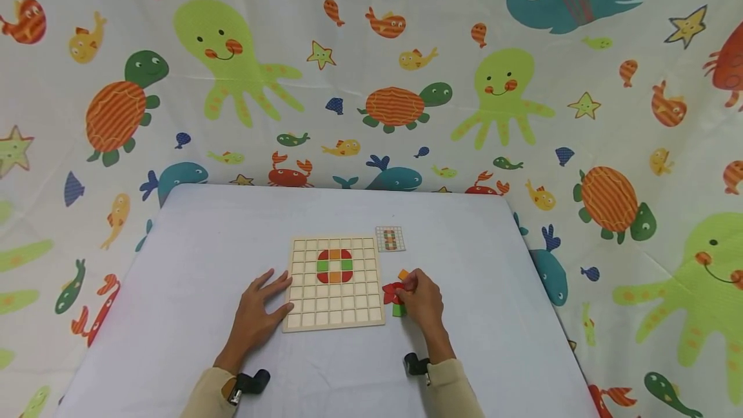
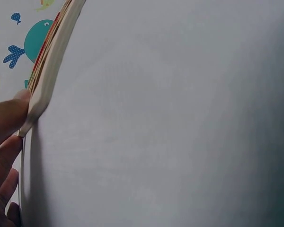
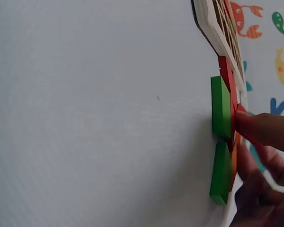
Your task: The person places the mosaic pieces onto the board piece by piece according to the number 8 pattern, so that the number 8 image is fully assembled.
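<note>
Left hand (image 1: pixel 259 311), fingers spread, touching the left edge of a square, pale wooden grid board (image 1: pixel 335 309) on the white-covered worktop (image 1: pixel 487 315); right hand (image 1: pixel 424 302), right of the board, pinching a red piece (image 3: pixel 240 108) beside green rectangular blocks (image 3: pixel 221 108).

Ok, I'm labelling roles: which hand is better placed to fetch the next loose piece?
Probably the right hand: it's at the loose pieces, while the left hand touches the opposite edge of the board.

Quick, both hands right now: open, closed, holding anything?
Left hand: open, fingers spread, touching the board.
Right hand: fingers curled at the red pieces; whether it grips one cannot be told.
</note>
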`<state>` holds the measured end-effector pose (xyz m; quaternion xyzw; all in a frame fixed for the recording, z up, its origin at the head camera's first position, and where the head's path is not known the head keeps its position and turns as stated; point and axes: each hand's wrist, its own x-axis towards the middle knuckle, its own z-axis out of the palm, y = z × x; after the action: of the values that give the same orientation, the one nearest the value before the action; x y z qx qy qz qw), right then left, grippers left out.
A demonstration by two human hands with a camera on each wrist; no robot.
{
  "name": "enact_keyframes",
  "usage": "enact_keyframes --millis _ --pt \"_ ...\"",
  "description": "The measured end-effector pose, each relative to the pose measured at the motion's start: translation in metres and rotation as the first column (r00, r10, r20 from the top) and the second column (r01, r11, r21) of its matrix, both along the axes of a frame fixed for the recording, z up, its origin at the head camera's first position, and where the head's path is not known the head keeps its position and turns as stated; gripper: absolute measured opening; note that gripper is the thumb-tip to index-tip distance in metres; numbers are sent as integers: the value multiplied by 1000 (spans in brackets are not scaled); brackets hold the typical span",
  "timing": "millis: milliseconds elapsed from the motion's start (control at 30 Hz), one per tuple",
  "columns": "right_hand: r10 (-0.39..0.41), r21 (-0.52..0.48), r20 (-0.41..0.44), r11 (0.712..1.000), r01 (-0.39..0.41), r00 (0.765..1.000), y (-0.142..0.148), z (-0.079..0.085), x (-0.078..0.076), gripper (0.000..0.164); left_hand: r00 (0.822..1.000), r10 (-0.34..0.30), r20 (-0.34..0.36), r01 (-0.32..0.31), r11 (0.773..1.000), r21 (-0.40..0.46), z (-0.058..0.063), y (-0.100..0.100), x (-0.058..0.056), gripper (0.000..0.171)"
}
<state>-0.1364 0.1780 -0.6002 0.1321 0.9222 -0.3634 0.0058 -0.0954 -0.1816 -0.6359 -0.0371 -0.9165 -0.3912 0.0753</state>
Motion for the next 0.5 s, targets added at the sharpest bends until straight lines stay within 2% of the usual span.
enact_keyframes --millis 267,500 --pt "7 -118 -112 993 -21 994 -19 -3 0 19 1000 2 -18 -2 1000 3 0 0 1 58" --pt "70 -189 -194 976 -107 979 -45 1 0 17 1000 -5 -7 5 1000 -4 1 -1 1 58"
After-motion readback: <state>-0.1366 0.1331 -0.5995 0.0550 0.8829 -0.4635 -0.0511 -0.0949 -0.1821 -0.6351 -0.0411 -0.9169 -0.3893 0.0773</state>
